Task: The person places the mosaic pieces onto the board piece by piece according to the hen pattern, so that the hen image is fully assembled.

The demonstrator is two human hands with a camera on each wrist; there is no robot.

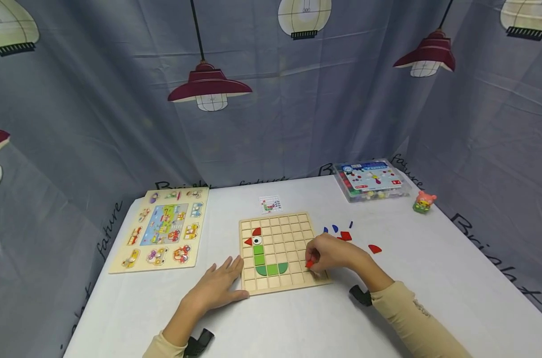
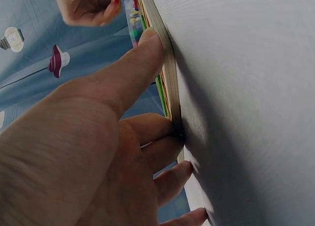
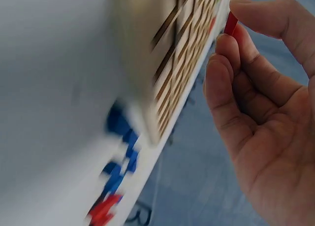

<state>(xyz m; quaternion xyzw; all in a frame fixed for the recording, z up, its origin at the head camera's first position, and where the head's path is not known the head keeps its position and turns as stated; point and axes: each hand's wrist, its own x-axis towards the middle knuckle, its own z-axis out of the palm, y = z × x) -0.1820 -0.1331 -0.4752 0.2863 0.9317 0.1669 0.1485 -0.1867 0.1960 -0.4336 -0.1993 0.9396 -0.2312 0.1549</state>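
Note:
A wooden grid board (image 1: 293, 243) lies on the white table. Its left part bears a bird-like shape of green pieces (image 1: 259, 259), an eye piece (image 1: 257, 240) and small red pieces (image 1: 256, 231). My left hand (image 1: 217, 288) rests at the board's left edge, fingers extended; in the left wrist view its thumb (image 2: 140, 58) touches the rim. Over the board's right side, my right hand (image 1: 331, 251) pinches a small red piece (image 3: 231, 23) between thumb and fingertips. The piece's full outline is hidden by the fingers.
Loose blue pieces (image 1: 335, 228) and red pieces (image 1: 375, 248) lie right of the board. Behind it is a picture card (image 1: 270, 204). A picture puzzle board (image 1: 118, 263) lies left. At the back right are a plastic case (image 1: 371, 181) and a small figurine (image 1: 424, 201).

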